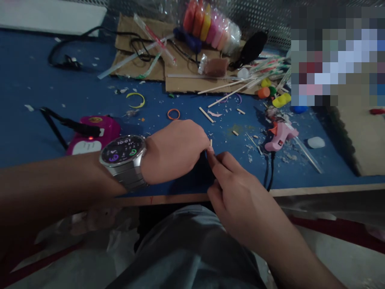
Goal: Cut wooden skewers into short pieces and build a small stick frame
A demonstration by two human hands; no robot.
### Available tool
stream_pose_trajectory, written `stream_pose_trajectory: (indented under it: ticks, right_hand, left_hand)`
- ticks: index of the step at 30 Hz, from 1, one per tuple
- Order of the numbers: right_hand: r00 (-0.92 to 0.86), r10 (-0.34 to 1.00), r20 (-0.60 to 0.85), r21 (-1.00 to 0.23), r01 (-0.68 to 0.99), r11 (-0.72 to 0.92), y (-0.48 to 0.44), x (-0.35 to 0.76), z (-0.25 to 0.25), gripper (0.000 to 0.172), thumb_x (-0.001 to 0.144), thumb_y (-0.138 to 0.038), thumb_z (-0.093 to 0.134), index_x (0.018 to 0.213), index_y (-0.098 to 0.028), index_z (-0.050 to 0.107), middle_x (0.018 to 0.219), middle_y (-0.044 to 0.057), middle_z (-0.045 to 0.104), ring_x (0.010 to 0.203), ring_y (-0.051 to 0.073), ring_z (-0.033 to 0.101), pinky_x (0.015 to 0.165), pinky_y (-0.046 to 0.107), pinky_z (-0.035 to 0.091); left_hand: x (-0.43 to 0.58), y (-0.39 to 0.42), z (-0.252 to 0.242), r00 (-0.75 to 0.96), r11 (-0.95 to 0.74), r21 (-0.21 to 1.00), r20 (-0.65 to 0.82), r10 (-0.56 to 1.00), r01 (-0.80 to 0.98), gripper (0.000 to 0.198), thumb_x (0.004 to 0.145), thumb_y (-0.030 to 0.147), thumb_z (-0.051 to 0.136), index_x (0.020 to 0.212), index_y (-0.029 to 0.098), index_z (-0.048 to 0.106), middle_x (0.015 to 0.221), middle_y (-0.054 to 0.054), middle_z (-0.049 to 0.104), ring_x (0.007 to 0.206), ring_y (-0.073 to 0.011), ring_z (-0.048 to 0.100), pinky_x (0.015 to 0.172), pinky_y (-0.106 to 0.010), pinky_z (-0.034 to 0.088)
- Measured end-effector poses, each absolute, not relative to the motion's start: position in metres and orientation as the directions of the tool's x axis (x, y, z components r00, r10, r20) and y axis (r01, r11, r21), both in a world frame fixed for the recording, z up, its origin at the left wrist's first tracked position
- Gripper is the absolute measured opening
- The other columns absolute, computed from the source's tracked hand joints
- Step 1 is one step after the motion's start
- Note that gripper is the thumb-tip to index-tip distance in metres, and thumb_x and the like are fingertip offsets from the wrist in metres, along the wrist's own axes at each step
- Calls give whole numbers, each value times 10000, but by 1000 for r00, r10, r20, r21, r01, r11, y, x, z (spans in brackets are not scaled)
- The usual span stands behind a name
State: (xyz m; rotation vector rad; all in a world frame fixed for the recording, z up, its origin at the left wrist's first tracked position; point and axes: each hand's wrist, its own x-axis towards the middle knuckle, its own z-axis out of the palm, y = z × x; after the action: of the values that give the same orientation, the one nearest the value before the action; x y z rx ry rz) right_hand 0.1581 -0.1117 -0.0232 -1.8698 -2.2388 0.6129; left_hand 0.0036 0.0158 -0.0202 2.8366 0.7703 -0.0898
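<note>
My left hand [177,148], with a watch on the wrist, is closed above the blue table near its front edge. Its fingers curl away from view, so what they hold is hidden. Against it, my right hand [234,184] pinches with thumb and index finger. The pale tip of a short wooden stick [211,142] shows at these fingertips. Beyond the hands lie an orange ring [173,114], a yellow curved strip [136,100] and a cut wooden stick [206,114]. Off to the right rests a pink glue gun [281,135].
A magenta power socket [96,132] with a black plug sits left of my hands. Cardboard [192,84] at the back carries cables, straws, sticks and a bag of coloured clay [210,26]. Yellow clay [282,100], a clear glue stick [308,156] and scraps lie on the right.
</note>
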Motion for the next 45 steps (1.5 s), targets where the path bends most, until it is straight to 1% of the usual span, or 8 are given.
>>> stream_pose_trajectory:
  ticks: [4,8,16,23,28,36,40,45]
  right_hand:
    - [-199,972,-122,-407,903,134,-108,157,-25,642,970,-124,413,1581,38,525,1261,238,651,979,311,733,881,481,663]
    - [-188,973,-132,-413,903,118,-116,158,-25,659,981,-128,395,1617,17,489,1260,232,654,916,306,718,846,515,668]
    - [-188,972,-139,-404,907,118,-110,156,-24,659,963,-133,418,1601,4,514,1247,209,647,900,305,703,825,508,650]
    - [-194,972,-134,-432,894,118,-121,159,-25,679,980,-133,391,1643,3,457,1239,205,643,930,305,698,835,508,637]
    - [-193,972,-137,-420,900,119,-121,159,-24,678,970,-140,396,1626,10,479,1214,202,638,916,316,685,833,535,627]
    - [-184,972,-149,-411,905,109,-112,158,-25,680,966,-141,419,1629,-3,473,1264,211,625,951,317,673,862,528,617]
    - [-190,965,-178,-427,899,98,-123,160,-22,676,981,-131,413,1650,-39,441,1250,199,643,958,298,684,865,503,623]
    - [-177,970,-169,-451,888,83,-130,164,-20,676,982,-119,422,1652,-36,439,1257,195,639,973,294,683,883,516,623]
  left_hand:
    - [5,15,-19,859,-839,184,-110,499,511,211,912,117,618,845,222,788,841,-39,753,870,-255,695,712,-356,425]
    - [5,16,-18,846,-827,180,-136,515,532,209,905,111,617,799,198,774,826,-50,752,852,-245,697,695,-342,429]
    - [4,16,-22,881,-865,175,-55,469,471,185,882,110,647,803,208,783,812,-41,754,851,-255,704,703,-349,453]
    - [5,15,-18,842,-825,168,-122,525,539,217,908,107,625,803,198,791,829,-54,765,855,-264,719,673,-357,431]
    - [5,16,-21,869,-852,168,-85,488,495,189,896,107,647,769,189,760,817,-47,760,880,-268,721,707,-363,451]
    - [5,15,-20,856,-839,169,-81,511,517,226,871,89,623,840,211,811,849,-47,776,891,-260,730,687,-346,441]
    - [4,15,-20,854,-841,152,-77,514,519,209,884,116,619,783,190,787,811,-63,763,837,-252,723,658,-341,437]
    - [3,16,-21,860,-841,186,-56,507,508,196,889,111,637,753,181,760,809,-63,756,840,-250,712,703,-340,462]
